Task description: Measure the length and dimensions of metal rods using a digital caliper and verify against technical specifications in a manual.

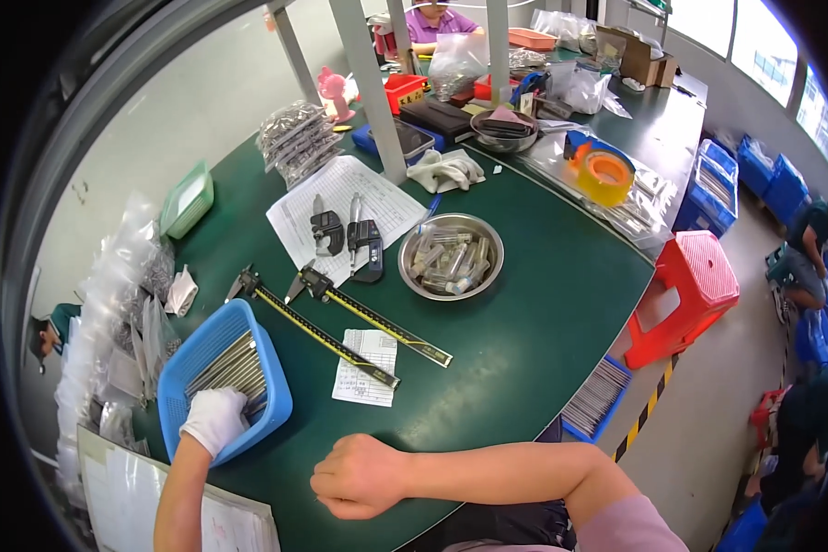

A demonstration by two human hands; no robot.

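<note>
Head view: blue basket [276, 386] of metal rods [235, 368] at the tabletop's [524, 313] near left edge; gloved left hand [214, 419] reaches in, closed on the rods. Bare right hand [359, 477], a closed, empty fist, rests at the near edge. Beyond lie two long calipers [340, 327] and a steel bowl [451, 256].
</note>
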